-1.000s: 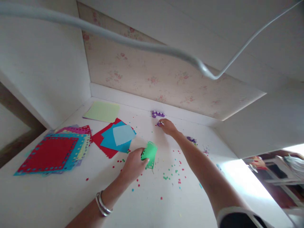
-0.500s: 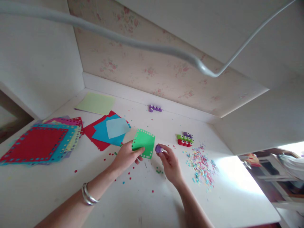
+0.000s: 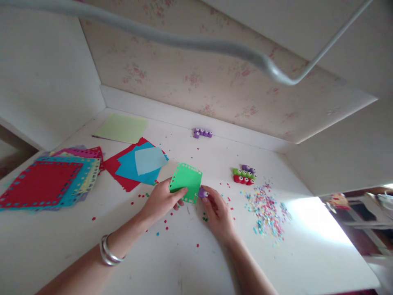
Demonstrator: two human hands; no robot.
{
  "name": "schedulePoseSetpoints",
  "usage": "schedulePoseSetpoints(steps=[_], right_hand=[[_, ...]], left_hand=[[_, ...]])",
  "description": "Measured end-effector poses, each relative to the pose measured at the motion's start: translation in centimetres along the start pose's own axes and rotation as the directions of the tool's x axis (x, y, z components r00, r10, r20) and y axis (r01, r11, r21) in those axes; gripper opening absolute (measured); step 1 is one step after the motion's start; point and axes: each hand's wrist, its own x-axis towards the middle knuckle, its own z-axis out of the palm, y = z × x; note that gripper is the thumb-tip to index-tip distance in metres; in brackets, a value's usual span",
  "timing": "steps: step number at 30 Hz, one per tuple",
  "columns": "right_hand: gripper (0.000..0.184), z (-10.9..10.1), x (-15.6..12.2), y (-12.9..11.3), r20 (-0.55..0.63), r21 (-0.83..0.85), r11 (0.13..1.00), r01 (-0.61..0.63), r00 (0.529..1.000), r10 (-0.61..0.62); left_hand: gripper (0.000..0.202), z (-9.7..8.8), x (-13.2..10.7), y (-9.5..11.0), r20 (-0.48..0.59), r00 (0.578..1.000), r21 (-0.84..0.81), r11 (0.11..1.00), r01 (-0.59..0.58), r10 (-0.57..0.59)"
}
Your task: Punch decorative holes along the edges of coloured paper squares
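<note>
Between the thumb and fingers of my left hand [image 3: 166,198] is a green sheet of paper [image 3: 186,182], held above the table. Small punched holes run along several of its edges. My right hand [image 3: 218,213] is closed on a small purple craft punch [image 3: 203,193]. The punch sits at the right edge of the green sheet, near its lower corner. Whether the paper is inside the punch's slot I cannot tell. Below the hands lie green paper bits [image 3: 205,217] and scattered red ones.
At the left lies a stack of hole-edged coloured sheets [image 3: 58,182]. Blue paper [image 3: 129,166] and pale green paper [image 3: 121,129] lie behind. More punches, purple [image 3: 203,133] and red [image 3: 244,179], stand farther back. Confetti [image 3: 267,211] is heaped at the right. A white bar [image 3: 215,46] crosses above.
My right hand has brought the purple punch leftward to the green sheet's right edge, closing the gap between them. My left hand still holds the sheet. The view has shifted slightly.
</note>
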Motion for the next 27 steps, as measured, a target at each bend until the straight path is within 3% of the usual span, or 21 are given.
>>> schedulePoseSetpoints(steps=[13, 16, 20, 27], right_hand=[[0.031, 0.15, -0.05, 0.12, -0.005, 0.034, 0.999, 0.004, 1.000, -0.004], [0.031, -0.07, 0.06, -0.09, 0.001, -0.008, 1.000, 0.024, 1.000, -0.024], [0.033, -0.39, 0.16, -0.61, 0.040, -0.050, 0.995, 0.085, 0.996, -0.083], [0.038, -0.48, -0.14, -0.50, 0.072, -0.135, 0.981, 0.137, 0.989, -0.128]], left_hand=[[0.028, 0.05, 0.08, -0.66, -0.013, 1.000, 0.046, 0.999, -0.006, 0.006], [0.024, 0.05, -0.07, -0.66, -0.027, 0.997, 0.137, 0.988, -0.066, 0.070], [0.018, 0.00, -0.35, -0.44, -0.026, 0.966, 0.367, 0.902, -0.230, 0.257], [0.017, -0.03, -0.30, -0.70, -0.013, 0.961, 0.439, 0.865, -0.244, 0.277]])
